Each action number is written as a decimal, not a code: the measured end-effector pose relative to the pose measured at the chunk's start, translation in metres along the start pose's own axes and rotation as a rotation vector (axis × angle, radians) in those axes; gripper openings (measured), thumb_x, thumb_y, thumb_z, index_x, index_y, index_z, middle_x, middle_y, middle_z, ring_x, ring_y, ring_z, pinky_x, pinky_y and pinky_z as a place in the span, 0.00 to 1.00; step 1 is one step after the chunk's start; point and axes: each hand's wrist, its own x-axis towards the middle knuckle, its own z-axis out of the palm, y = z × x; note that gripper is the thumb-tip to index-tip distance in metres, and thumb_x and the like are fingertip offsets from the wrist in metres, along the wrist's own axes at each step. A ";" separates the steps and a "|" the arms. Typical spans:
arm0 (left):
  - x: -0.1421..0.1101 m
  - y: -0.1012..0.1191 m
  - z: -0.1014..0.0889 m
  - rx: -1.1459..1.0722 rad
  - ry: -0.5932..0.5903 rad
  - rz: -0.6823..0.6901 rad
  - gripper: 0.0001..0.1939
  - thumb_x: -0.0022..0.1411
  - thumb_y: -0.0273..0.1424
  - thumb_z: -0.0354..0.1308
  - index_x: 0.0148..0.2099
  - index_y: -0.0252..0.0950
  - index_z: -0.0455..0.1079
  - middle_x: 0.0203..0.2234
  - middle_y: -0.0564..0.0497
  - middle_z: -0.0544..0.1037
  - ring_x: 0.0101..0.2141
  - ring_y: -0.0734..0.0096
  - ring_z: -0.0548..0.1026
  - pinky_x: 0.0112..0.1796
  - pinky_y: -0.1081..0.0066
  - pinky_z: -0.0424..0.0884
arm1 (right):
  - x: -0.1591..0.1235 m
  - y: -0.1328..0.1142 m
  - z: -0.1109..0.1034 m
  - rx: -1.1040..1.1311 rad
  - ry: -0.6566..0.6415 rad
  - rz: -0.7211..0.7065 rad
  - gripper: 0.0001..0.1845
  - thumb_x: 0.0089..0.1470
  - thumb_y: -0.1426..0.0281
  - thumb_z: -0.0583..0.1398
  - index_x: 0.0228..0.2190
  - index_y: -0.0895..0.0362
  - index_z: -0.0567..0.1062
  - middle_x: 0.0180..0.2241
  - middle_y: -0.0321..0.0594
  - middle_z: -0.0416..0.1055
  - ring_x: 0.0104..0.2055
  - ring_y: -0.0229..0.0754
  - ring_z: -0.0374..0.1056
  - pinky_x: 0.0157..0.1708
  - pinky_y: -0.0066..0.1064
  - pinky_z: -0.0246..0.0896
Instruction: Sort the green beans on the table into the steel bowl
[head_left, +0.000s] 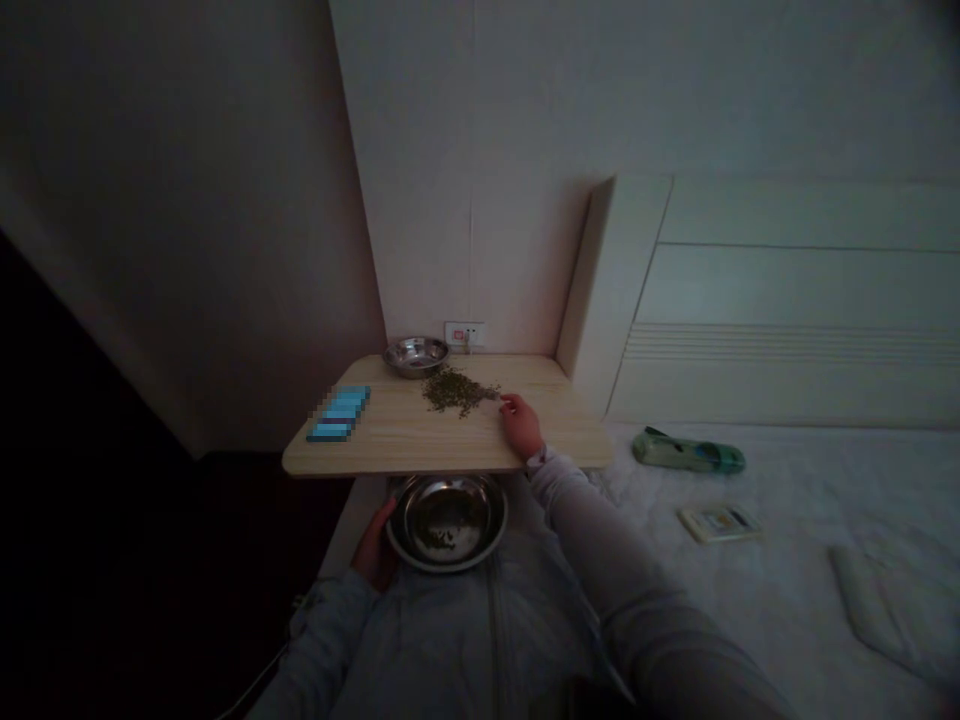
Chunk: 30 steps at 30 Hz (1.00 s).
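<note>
My left hand [375, 550] grips the left rim of a round stainless steel bowl [491, 540], held at my lap just below the table's front edge. A few dark green grains lie in the bottom of that bowl. My right hand [520, 425] is over the wooden table, index finger stretched toward the pile and the other fingers partly curled. Its fingertips are at the right end of a loose pile of small green grains [452, 390], like mung beans. Nothing can be made out between them.
A second steel bowl [416, 357] stands at the table's back left corner. A phone with a blurred screen [340, 413] lies on the left of the wooden table [420, 450]. On the bed at right are a green bottle [688, 453] and a pale flat object [720, 522]. A wall socket [464, 334] is behind.
</note>
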 end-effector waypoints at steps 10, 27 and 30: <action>-0.001 0.001 0.004 0.016 -0.009 0.034 0.12 0.52 0.29 0.46 0.33 0.32 0.70 0.29 0.48 0.77 0.43 0.64 0.67 0.45 0.68 0.59 | 0.003 0.000 0.001 -0.059 -0.023 -0.020 0.16 0.45 0.71 0.49 0.38 0.56 0.67 0.31 0.39 0.67 0.31 0.35 0.61 0.33 0.27 0.54; -0.001 0.000 0.003 -0.015 -0.036 -0.015 0.14 0.52 0.31 0.46 0.38 0.33 0.69 0.32 0.48 0.76 0.43 0.64 0.66 0.44 0.68 0.59 | 0.000 -0.002 -0.002 -0.050 -0.059 -0.054 0.16 0.44 0.71 0.49 0.37 0.55 0.68 0.29 0.38 0.67 0.32 0.35 0.61 0.35 0.28 0.54; 0.003 -0.002 0.000 -0.015 -0.026 -0.008 0.14 0.52 0.31 0.46 0.38 0.33 0.69 0.32 0.49 0.76 0.43 0.64 0.66 0.44 0.68 0.59 | -0.001 -0.003 -0.003 -0.056 -0.067 -0.049 0.16 0.44 0.70 0.49 0.37 0.55 0.68 0.29 0.37 0.67 0.31 0.35 0.61 0.35 0.29 0.54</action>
